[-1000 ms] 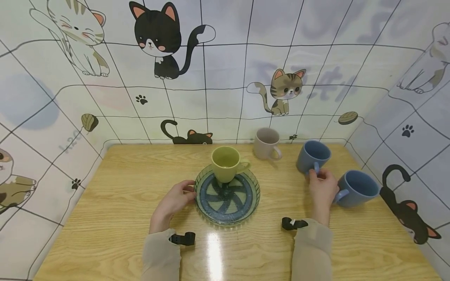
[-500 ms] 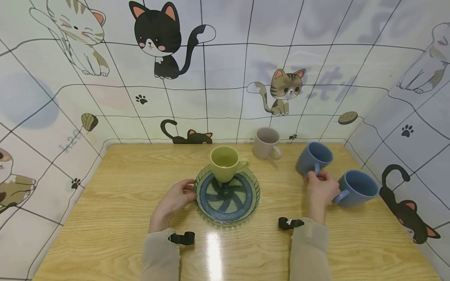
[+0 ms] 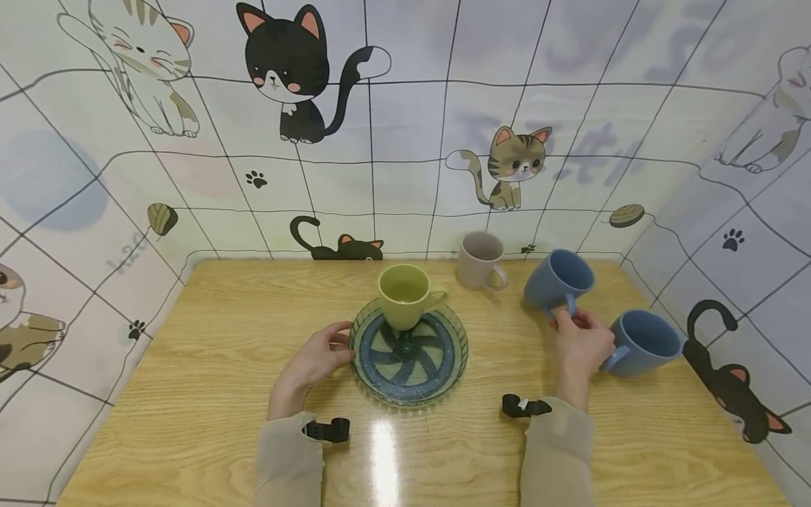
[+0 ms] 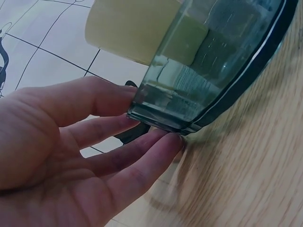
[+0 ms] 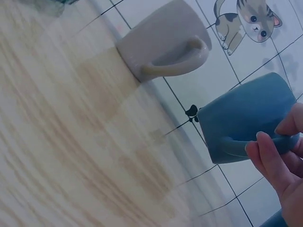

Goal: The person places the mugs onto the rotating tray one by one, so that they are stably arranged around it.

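Observation:
My right hand (image 3: 579,345) pinches the handle of a blue mug (image 3: 550,285), which leans to the right and looks raised off the table. In the right wrist view, fingers and thumb grip the handle on the blue mug's (image 5: 251,113) side. My left hand (image 3: 319,355) holds the left edge of a clear greenish glass plate (image 3: 412,391) with a blue swirl pattern. In the left wrist view, fingertips and thumb meet at the glass plate's rim (image 4: 161,123). A yellow-green mug (image 3: 403,299) stands upright at the plate's back part, handle to the right.
A second blue mug (image 3: 643,345) stands right of my right hand, its handle close to the wrist. Further back is a greyish-pink mug (image 3: 479,260), near the wall. Cat-patterned cloth (image 3: 412,183) surrounds the wooden table (image 3: 209,394) at the back and sides.
The blue mug in my right hand has shifted slightly left and up, and its tilt has changed. My left hand and the glass plate keep their place.

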Action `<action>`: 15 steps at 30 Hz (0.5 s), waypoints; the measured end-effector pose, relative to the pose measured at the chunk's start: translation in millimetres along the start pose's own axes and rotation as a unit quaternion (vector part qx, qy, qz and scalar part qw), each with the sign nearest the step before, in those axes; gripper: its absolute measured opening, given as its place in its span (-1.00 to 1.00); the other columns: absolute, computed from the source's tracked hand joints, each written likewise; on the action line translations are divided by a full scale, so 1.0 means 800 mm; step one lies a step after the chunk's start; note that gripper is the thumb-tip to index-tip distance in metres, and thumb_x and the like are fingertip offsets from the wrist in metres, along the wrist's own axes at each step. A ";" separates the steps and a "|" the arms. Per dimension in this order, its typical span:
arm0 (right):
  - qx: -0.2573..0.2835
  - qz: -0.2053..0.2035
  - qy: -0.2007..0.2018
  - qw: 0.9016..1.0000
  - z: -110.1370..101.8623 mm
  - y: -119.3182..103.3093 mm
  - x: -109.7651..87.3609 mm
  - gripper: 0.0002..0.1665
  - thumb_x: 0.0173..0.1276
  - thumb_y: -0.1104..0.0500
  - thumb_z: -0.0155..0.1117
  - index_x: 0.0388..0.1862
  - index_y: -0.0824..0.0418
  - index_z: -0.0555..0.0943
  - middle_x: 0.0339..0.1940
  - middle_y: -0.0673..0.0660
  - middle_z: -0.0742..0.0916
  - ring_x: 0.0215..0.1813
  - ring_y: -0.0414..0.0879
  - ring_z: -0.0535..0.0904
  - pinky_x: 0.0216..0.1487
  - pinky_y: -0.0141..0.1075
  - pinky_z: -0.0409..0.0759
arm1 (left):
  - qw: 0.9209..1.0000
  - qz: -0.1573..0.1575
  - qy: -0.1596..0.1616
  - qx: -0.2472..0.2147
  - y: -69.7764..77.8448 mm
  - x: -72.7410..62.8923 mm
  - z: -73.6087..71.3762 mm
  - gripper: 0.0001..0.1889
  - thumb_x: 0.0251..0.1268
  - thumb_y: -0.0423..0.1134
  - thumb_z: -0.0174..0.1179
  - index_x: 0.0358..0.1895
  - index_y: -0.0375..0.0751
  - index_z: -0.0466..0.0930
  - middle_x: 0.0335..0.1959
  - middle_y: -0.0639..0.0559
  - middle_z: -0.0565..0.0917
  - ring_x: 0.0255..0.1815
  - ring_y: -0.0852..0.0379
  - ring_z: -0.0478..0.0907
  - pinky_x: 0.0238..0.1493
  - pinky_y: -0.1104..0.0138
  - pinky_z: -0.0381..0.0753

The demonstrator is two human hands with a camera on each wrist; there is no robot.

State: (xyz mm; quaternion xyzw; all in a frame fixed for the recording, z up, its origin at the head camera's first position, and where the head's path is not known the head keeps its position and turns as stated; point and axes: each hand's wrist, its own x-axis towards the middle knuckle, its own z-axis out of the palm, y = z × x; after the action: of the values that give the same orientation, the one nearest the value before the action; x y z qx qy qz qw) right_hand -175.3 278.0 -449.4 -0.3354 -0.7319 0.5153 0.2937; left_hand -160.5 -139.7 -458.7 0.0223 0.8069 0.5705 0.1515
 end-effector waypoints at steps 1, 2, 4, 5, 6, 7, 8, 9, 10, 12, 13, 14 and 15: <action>0.003 -0.006 -0.001 1.000 -0.001 -0.001 -0.001 -0.74 0.18 0.14 0.34 -0.20 0.27 0.74 -0.59 -0.22 0.64 -0.56 -0.38 0.63 -0.49 -0.52 0.43 | 1.000 0.001 -0.001 0.000 -0.001 0.000 0.000 -0.35 0.25 -0.47 0.18 0.43 -0.34 0.25 0.12 -0.32 0.49 0.10 -0.15 0.50 -0.01 0.17 0.59; 0.007 -0.009 -0.003 1.000 -0.002 -0.003 -0.003 -0.73 0.19 0.15 0.34 -0.19 0.29 0.74 -0.59 -0.22 0.65 -0.55 -0.38 0.63 -0.47 -0.51 0.42 | 1.000 0.002 -0.002 -0.001 -0.001 0.000 -0.001 -0.34 0.24 -0.47 0.18 0.44 -0.34 0.25 0.12 -0.32 0.49 0.10 -0.15 0.50 -0.01 0.17 0.59; 0.011 -0.020 -0.006 1.000 -0.004 -0.006 -0.006 -0.72 0.20 0.15 0.33 -0.18 0.30 0.74 -0.57 -0.21 0.66 -0.53 -0.38 0.62 -0.45 -0.48 0.41 | 1.000 0.006 -0.006 0.001 -0.002 -0.001 -0.002 -0.33 0.23 -0.47 0.19 0.44 -0.34 0.23 0.12 -0.33 0.49 0.11 -0.16 0.50 0.00 0.16 0.59; 0.014 -0.023 -0.008 1.000 -0.005 -0.008 -0.008 -0.72 0.20 0.16 0.33 -0.18 0.30 0.74 -0.56 -0.20 0.67 -0.52 -0.38 0.62 -0.44 -0.47 0.40 | 1.000 0.005 -0.006 -0.001 -0.003 -0.001 -0.002 -0.33 0.23 -0.47 0.20 0.44 -0.33 0.24 0.12 -0.32 0.49 0.11 -0.16 0.50 0.00 0.16 0.59; 0.018 -0.027 -0.010 0.999 -0.007 -0.011 -0.009 -0.74 0.20 0.16 0.33 -0.20 0.30 0.74 -0.55 -0.19 0.68 -0.52 -0.37 0.62 -0.45 -0.44 0.38 | 1.000 0.005 -0.008 -0.001 -0.003 -0.001 -0.002 -0.32 0.23 -0.47 0.21 0.45 -0.33 0.23 0.12 -0.32 0.49 0.11 -0.16 0.50 0.01 0.16 0.58; 0.031 -0.024 -0.014 0.999 -0.008 -0.013 -0.011 -0.76 0.19 0.18 0.34 -0.21 0.30 0.74 -0.54 -0.17 0.69 -0.51 -0.35 0.63 -0.46 -0.44 0.39 | 1.000 0.004 -0.008 -0.003 -0.003 -0.001 -0.002 -0.32 0.23 -0.46 0.21 0.45 -0.32 0.24 0.12 -0.31 0.50 0.11 -0.15 0.50 0.01 0.16 0.58; 0.041 -0.025 -0.017 0.999 -0.010 -0.016 -0.013 -0.79 0.19 0.20 0.34 -0.24 0.29 0.74 -0.52 -0.14 0.69 -0.50 -0.33 0.64 -0.47 -0.43 0.39 | 1.000 0.006 -0.010 -0.002 -0.003 -0.001 -0.002 -0.31 0.23 -0.46 0.22 0.45 -0.32 0.23 0.13 -0.32 0.50 0.12 -0.16 0.50 0.02 0.15 0.58; 0.053 -0.024 -0.020 0.998 -0.012 -0.018 -0.014 -0.82 0.18 0.22 0.35 -0.27 0.28 0.74 -0.51 -0.11 0.70 -0.50 -0.31 0.65 -0.48 -0.44 0.41 | 1.000 0.009 -0.014 -0.001 -0.004 -0.001 -0.002 -0.31 0.23 -0.46 0.21 0.45 -0.33 0.22 0.13 -0.33 0.49 0.12 -0.16 0.50 0.03 0.15 0.57; 0.068 -0.021 -0.025 0.997 -0.013 -0.020 -0.016 -0.84 0.17 0.23 0.35 -0.28 0.28 0.74 -0.49 -0.08 0.71 -0.51 -0.28 0.67 -0.48 -0.45 0.44 | 1.000 0.011 -0.016 -0.001 -0.004 -0.001 -0.002 -0.30 0.24 -0.46 0.21 0.46 -0.34 0.20 0.14 -0.33 0.49 0.13 -0.17 0.49 0.04 0.13 0.57; 0.099 -0.014 -0.036 0.994 -0.016 -0.025 -0.018 -0.88 0.16 0.27 0.37 -0.32 0.28 0.74 -0.45 -0.02 0.71 -0.50 -0.23 0.69 -0.45 -0.45 0.47 | 1.000 0.015 -0.022 0.000 -0.004 -0.001 -0.003 -0.29 0.23 -0.46 0.22 0.47 -0.34 0.18 0.15 -0.34 0.48 0.14 -0.18 0.48 0.06 0.11 0.56; 0.110 -0.012 -0.040 0.993 -0.017 -0.026 -0.019 -0.89 0.15 0.28 0.38 -0.33 0.29 0.74 -0.43 0.00 0.72 -0.50 -0.21 0.70 -0.42 -0.45 0.49 | 1.000 0.018 -0.025 0.000 -0.004 -0.001 -0.003 -0.28 0.23 -0.46 0.22 0.47 -0.35 0.17 0.16 -0.35 0.47 0.15 -0.19 0.48 0.07 0.10 0.55; 0.120 -0.013 -0.045 0.992 -0.018 -0.028 -0.019 -0.89 0.15 0.30 0.38 -0.33 0.30 0.74 -0.42 0.02 0.72 -0.51 -0.20 0.70 -0.41 -0.46 0.52 | 0.999 0.018 -0.029 0.001 -0.004 -0.001 -0.004 -0.27 0.24 -0.45 0.22 0.48 -0.34 0.15 0.17 -0.34 0.47 0.16 -0.19 0.47 0.09 0.08 0.54; 0.132 -0.010 -0.051 0.990 -0.019 -0.029 -0.019 -0.89 0.14 0.31 0.39 -0.33 0.32 0.74 -0.41 0.04 0.72 -0.51 -0.19 0.70 -0.39 -0.46 0.54 | 0.999 0.018 -0.033 0.001 -0.004 -0.001 -0.004 -0.26 0.24 -0.45 0.23 0.49 -0.33 0.14 0.18 -0.34 0.46 0.17 -0.19 0.46 0.10 0.07 0.53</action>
State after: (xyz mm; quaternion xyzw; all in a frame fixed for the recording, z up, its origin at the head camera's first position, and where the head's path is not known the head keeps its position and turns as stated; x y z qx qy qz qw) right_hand -158.8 268.1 -424.1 -0.2593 -0.6747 0.6213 0.3026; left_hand -160.4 -143.9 -460.8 0.0554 0.8013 0.5716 0.1676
